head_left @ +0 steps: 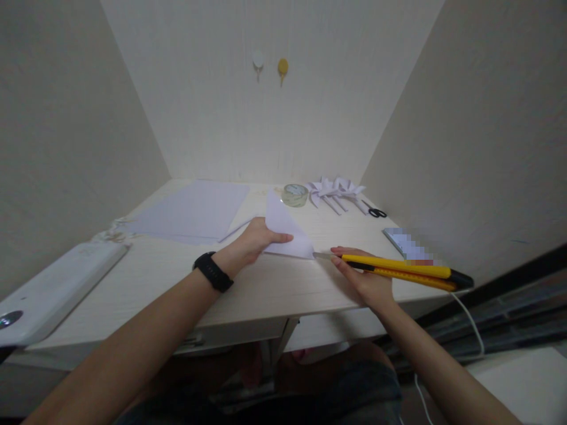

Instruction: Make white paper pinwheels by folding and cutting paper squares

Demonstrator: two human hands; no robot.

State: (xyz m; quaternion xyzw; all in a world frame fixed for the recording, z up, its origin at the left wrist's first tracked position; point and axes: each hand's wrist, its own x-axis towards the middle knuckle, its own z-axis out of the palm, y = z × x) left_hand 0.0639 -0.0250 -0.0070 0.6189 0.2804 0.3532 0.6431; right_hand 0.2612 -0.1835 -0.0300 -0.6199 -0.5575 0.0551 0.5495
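My left hand (256,239), a black watch at its wrist, pinches a sheet of white paper (287,227) folded to a triangle, thumb on top. My right hand (361,280) is closed on a yellow-handled cutting tool (398,267) with two long handles, black ends and a narrow grey metal tip. That tip points left and meets the paper's right corner; whether the paper lies between blades is too small to tell. Behind the left hand lies a thin rolled paper stick (239,228), partly hidden.
A stack of white paper (190,206) lies back left on the white desk (266,289). Clear tape (295,195), paper pinwheels (336,188) and black scissors (377,212) sit at the back right. A phone (405,243) is by the right wall, a white device (57,289) far left.
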